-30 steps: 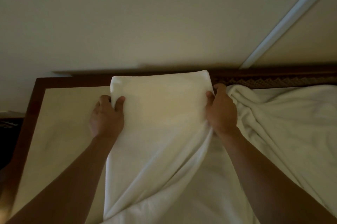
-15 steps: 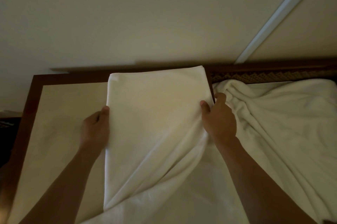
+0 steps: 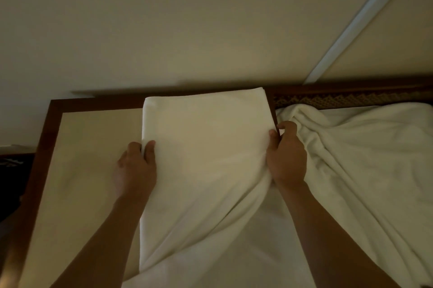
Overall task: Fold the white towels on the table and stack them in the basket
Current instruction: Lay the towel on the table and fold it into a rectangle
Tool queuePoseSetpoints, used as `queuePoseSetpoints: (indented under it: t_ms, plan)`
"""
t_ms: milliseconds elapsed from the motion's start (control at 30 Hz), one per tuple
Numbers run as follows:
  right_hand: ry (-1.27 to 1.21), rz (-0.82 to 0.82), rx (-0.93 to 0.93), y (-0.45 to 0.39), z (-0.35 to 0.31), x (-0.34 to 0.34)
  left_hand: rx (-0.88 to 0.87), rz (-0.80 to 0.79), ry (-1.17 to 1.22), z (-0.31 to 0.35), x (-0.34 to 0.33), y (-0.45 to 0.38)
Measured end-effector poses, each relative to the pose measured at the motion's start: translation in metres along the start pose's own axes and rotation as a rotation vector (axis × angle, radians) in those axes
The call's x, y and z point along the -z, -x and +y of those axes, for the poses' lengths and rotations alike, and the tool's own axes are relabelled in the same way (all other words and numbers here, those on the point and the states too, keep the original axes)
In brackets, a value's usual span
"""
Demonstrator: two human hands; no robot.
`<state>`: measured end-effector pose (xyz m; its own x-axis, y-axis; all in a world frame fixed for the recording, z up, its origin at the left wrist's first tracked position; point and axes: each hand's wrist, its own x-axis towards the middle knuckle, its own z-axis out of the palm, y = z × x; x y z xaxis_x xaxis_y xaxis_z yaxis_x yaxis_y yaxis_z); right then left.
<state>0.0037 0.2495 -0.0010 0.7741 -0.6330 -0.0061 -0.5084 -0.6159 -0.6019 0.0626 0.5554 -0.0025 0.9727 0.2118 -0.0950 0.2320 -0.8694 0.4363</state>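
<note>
Head view, starting at your far left: a dark gap sits beside the table (image 3: pixel 44 147), a flat rectangular top with a dark reddish-brown wooden frame around a smooth, pale beige inlay. The lighting is dim, so fine texture is hard to read.

Your left hand (image 3: pixel 134 168) lies on the left edge of the white towel (image 3: pixel 206 147) you are folding. Its thumb (image 3: pixel 150 150) rests on top of the cloth and the fingers curl beside it, pinching the edge between them; how far the fingers reach under the fabric you cannot tell.

That white towel is a soft, matte cloth with a smooth upper part shaped as a neat rectangle. Its far edge lies straight along the back frame of the table, with a thin layered edge showing at the far right corner. Toward you the cloth breaks into long diagonal folds and runs out of the bottom of the view.

Your right hand (image 3: pixel 287 159) grips the towel's right edge. Its thumb presses against the cloth while the fingers (image 3: pixel 287 125) curl round the edge from the other side, close together and bent.

Further right, a loose heap of white towel fabric (image 3: pixel 365 154) lies rumpled in deep rounded creases, touching the back of your right hand. Behind it runs a dark wooden strip with a woven zigzag pattern (image 3: pixel 346 99). Above everything stands a plain cream wall (image 3: pixel 187 25), crossed at the right by a pale slanted moulding (image 3: pixel 360 20).
</note>
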Motion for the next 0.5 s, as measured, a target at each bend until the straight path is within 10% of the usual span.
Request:
queuePoseSetpoints:
  t_ms: [500]
  plan:
    - [0.041, -0.161, -0.071, -0.016, -0.016, -0.006, 0.095, -0.037, -0.028, 0.01, 0.009, -0.022]
